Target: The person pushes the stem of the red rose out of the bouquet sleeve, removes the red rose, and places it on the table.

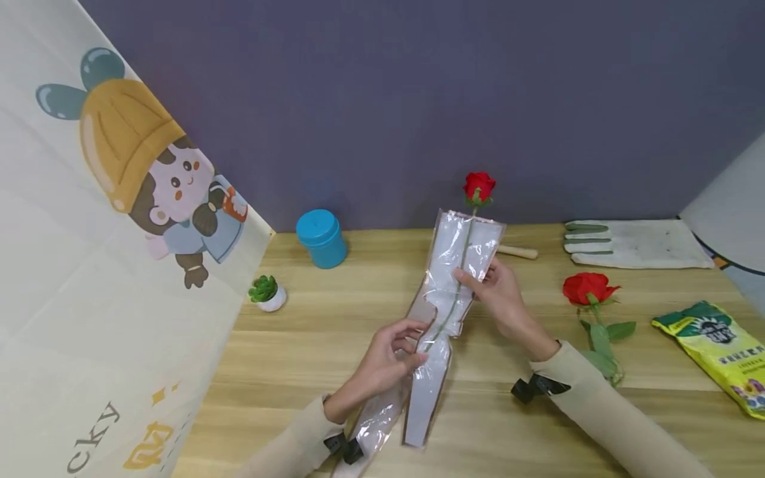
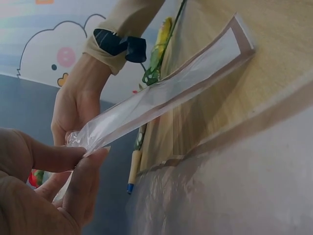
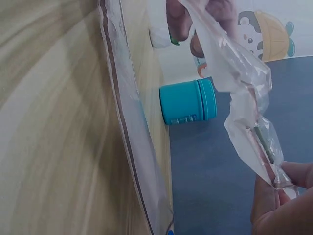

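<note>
A red rose stands out of the top of a clear flower sleeve with a white panel and brownish edges, its thin stem showing along the sleeve. My right hand grips the upper part, thumb across the front and fingers behind. Lower down, my left hand pinches the sleeve near the stem's lower end between thumb and fingers. Wrinkled film spans the two hands in the right wrist view. Beneath the left hand, another flower sleeve lies on the table.
On the wooden table are a blue lidded canister and a small potted succulent at left. To the right lie a wooden handle, a work glove, a second red rose and a yellow-green bag.
</note>
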`<state>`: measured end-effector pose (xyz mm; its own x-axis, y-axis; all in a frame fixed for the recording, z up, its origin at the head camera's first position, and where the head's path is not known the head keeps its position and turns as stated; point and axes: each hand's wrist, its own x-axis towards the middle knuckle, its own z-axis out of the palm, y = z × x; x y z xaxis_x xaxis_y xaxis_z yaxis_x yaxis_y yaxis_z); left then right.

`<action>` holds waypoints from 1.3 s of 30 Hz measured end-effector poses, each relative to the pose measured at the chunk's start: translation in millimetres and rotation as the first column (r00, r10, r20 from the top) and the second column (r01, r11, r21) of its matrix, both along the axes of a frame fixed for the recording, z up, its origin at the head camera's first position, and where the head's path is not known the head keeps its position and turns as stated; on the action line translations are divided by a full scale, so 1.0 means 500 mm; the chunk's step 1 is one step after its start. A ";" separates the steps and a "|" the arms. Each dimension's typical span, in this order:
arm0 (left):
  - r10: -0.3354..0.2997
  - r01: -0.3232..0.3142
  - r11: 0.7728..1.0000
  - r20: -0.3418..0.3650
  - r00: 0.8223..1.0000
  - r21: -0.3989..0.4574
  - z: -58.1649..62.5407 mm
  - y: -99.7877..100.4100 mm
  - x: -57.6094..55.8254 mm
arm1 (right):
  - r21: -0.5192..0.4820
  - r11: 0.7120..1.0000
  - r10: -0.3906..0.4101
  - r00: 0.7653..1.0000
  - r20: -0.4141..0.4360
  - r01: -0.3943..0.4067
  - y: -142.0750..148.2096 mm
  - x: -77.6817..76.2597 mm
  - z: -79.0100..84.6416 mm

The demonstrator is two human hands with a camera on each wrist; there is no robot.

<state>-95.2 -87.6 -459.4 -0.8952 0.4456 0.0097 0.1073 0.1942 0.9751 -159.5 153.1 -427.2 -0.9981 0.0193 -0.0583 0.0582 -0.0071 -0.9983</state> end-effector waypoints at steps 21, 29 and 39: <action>-0.055 0.055 0.999 -0.031 0.998 0.000 0.006 -0.004 -0.001 | 0.028 0.999 0.022 1.000 -0.005 -0.022 0.001 0.012 -0.007; -0.088 0.088 0.995 0.011 0.996 -0.037 0.013 -0.005 0.002 | -0.086 0.993 -0.082 0.997 0.009 0.083 0.026 -0.011 0.023; -0.137 0.139 0.987 0.030 0.990 -0.078 0.023 -0.011 -0.010 | -0.185 0.976 -0.120 0.993 0.006 0.119 0.046 -0.026 0.042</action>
<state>-100.1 -93.0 -448.0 -0.8246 0.5633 -0.0521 0.1144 0.2563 0.9598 -172.3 176.0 -406.1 -0.9896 0.1277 -0.0665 0.0403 -0.1976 -0.9795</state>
